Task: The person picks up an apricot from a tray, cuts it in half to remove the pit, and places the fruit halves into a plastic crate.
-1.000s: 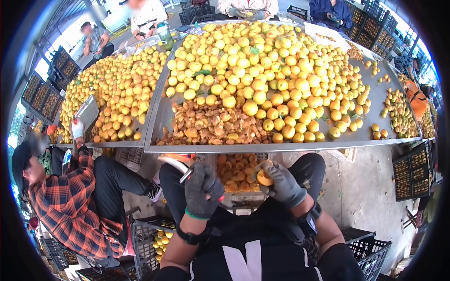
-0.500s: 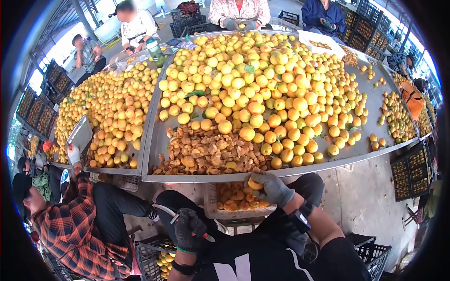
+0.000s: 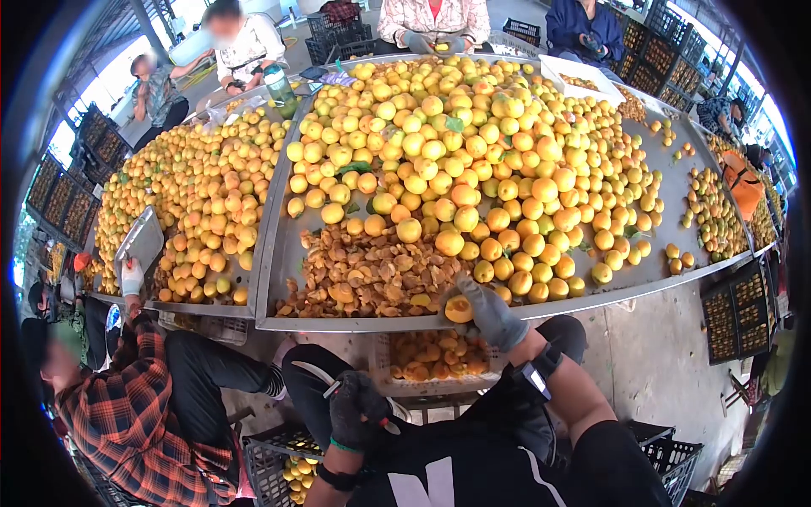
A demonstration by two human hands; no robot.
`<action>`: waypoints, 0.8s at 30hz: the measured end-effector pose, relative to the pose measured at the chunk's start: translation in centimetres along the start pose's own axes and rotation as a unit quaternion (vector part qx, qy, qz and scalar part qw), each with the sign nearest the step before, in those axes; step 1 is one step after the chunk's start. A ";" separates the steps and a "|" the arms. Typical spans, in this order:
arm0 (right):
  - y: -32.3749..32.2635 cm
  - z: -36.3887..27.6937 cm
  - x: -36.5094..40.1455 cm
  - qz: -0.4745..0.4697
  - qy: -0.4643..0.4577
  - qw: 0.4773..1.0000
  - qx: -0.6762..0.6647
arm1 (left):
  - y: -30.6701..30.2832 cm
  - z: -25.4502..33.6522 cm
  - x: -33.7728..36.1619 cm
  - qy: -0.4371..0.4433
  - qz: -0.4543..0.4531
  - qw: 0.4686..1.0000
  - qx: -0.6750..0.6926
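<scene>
My right hand (image 3: 494,314), in a grey glove, pinches an apricot (image 3: 459,309) at the table's front edge, beside a heap of split apricot pieces (image 3: 372,275). My left hand (image 3: 353,411), in a dark glove, is low over my lap, its fingers wrapped round a small knife (image 3: 390,427). Red and a short pale blade show at one end of the knife. Whole apricots (image 3: 473,144) are piled across the metal table (image 3: 291,245). Below its edge, between my knees, a crate (image 3: 384,376) holds more apricot pieces.
On the left a person in a checked shirt (image 3: 139,414) reaches to a tray (image 3: 139,241) among apricots. Black crates (image 3: 262,469) stand beside me on both sides. Other people sit across the table, near a bottle (image 3: 279,84) and a white tray (image 3: 579,76).
My right hand has risen slightly with the apricot, from below the table edge to over it. My left hand has shifted a little right, still round the knife.
</scene>
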State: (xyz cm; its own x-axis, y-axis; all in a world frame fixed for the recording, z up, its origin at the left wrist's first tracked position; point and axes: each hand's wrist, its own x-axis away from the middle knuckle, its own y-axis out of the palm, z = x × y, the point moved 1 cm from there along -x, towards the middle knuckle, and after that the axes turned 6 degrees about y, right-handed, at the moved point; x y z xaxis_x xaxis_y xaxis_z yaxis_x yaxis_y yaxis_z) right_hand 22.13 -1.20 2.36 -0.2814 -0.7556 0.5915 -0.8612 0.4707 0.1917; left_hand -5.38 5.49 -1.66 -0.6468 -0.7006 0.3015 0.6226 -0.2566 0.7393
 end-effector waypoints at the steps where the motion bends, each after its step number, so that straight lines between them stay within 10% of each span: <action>1: 0.2 0.7 -0.2 -0.033 0.010 0.999 -0.035 | -0.3 0.1 0.0 0.004 0.005 1.000 0.007; 7: -1.7 8.6 -1.8 -0.129 0.007 0.990 0.064 | -1.8 0.2 -0.1 0.004 0.016 1.000 0.026; 8: -2.7 10.0 -2.9 -0.065 -0.308 0.883 0.349 | -2.0 0.0 -0.2 0.002 0.014 1.000 0.026; 9: -3.4 10.8 -2.9 0.011 -0.560 0.604 0.567 | -2.2 -0.1 -0.2 -0.002 0.007 1.000 0.026; 12: -5.3 8.7 -0.3 -0.034 -0.444 0.571 0.690 | -2.0 -0.3 -0.6 -0.010 -0.013 1.000 0.024; 13: -5.5 6.8 0.6 -0.034 -0.444 0.571 0.690 | -1.8 -0.3 -0.6 -0.013 -0.024 0.999 0.022; 15: -6.6 2.8 1.1 -0.145 -0.066 0.930 0.332 | -1.3 -0.4 -0.6 -0.014 -0.005 1.000 0.024; 17: -9.7 2.9 -2.2 -0.046 -0.227 0.929 0.289 | -1.2 -0.6 -0.8 -0.013 0.014 1.000 0.024; 18: -7.6 -2.1 -0.9 0.027 -0.124 0.972 0.200 | -1.4 -0.7 -0.8 -0.021 0.040 0.999 -0.025; 24: -10.6 -4.9 -10.4 0.215 -0.323 0.879 0.277 | -1.7 -0.6 -0.8 -0.052 0.030 0.960 -0.274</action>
State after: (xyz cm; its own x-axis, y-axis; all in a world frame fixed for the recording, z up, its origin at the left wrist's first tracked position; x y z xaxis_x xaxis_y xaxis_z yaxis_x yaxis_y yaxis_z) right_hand 36.25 3.95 -1.95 -0.6591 -0.7471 -0.0860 -0.6398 0.6171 -0.4581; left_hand -5.66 6.02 -3.50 -0.6251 -0.6617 0.4140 0.7800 -0.5493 0.2997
